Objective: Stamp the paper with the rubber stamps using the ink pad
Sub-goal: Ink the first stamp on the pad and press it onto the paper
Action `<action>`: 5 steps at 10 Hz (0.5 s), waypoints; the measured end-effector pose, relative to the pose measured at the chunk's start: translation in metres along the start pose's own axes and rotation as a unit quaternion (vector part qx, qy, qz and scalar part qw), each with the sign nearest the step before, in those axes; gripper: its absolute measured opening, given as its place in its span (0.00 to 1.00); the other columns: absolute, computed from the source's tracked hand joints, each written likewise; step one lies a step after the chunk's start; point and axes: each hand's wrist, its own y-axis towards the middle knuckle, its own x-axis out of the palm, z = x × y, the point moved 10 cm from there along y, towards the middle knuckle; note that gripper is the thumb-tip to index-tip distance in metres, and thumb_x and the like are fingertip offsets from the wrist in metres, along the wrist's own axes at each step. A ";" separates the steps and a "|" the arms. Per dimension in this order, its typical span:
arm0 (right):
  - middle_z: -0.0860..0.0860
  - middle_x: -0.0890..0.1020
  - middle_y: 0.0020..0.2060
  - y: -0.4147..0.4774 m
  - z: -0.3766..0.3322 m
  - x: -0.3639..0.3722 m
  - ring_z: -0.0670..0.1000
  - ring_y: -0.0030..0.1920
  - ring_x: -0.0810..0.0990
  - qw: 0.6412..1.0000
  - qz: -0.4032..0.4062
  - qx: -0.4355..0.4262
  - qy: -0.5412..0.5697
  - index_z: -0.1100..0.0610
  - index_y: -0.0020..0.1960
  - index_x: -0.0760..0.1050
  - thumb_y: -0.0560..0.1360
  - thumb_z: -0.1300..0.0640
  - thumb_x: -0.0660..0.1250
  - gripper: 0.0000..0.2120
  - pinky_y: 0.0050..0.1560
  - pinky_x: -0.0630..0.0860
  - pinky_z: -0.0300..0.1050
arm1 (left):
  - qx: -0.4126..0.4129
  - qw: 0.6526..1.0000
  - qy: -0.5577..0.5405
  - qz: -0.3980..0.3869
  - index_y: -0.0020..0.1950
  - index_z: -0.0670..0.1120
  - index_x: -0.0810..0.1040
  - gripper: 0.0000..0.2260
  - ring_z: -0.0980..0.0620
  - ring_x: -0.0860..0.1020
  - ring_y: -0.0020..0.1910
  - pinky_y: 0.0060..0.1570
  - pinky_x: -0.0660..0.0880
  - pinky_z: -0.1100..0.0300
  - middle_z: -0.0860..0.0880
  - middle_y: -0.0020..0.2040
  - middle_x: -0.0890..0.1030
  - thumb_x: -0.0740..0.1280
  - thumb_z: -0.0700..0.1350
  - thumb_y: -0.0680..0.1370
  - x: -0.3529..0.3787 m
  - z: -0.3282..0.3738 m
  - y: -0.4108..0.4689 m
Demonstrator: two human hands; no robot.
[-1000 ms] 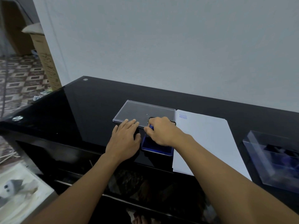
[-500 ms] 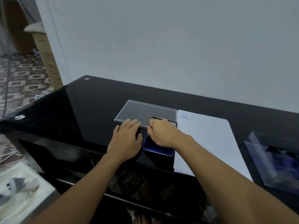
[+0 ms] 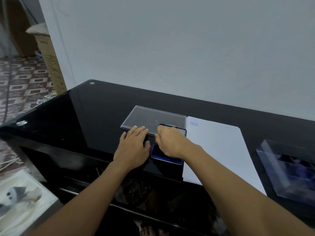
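The blue ink pad point(image 3: 166, 159) lies open on the black glass table, just left of the white paper point(image 3: 219, 147). My right hand point(image 3: 170, 142) is curled over the pad with its fingers closed round a rubber stamp that the hand almost wholly hides. My left hand point(image 3: 133, 147) rests flat on the table beside the pad's left edge, fingers straight. The paper carries blue "AMENDED" stamp marks point(image 3: 194, 124) at its top left corner.
A clear plastic lid point(image 3: 146, 117) lies behind the hands. A clear box point(image 3: 289, 169) with dark stamps inside stands at the right edge. The table's front edge point(image 3: 68, 150) runs close below the hands; a cardboard box point(image 3: 49, 60) stands on the floor at far left.
My right hand has shifted slightly forward over the ink pad; in the oldest frame a blue bit of the stamp showed at the fingertips, now hidden. The left hand has stayed put.
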 end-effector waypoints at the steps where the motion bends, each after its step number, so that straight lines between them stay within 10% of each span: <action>1: 0.57 0.80 0.49 0.001 -0.001 0.002 0.54 0.45 0.77 1.000 -0.002 -0.004 -0.007 0.60 0.54 0.71 0.85 0.52 0.54 0.12 0.44 0.70 0.46 | 0.001 1.000 0.001 -0.001 0.80 0.51 0.60 0.23 0.54 0.49 0.81 0.79 0.48 0.47 0.54 0.80 0.58 0.55 0.51 0.84 0.000 0.000 0.000; 5: 0.57 0.79 0.48 0.004 0.003 0.003 0.54 0.43 0.74 1.000 0.002 0.008 -0.001 0.59 0.52 0.69 0.85 0.52 0.54 0.11 0.43 0.68 0.46 | 0.002 1.000 -0.001 0.000 0.80 0.50 0.60 0.23 0.53 0.50 0.81 0.79 0.49 0.47 0.54 0.81 0.58 0.55 0.50 0.84 0.000 0.001 -0.001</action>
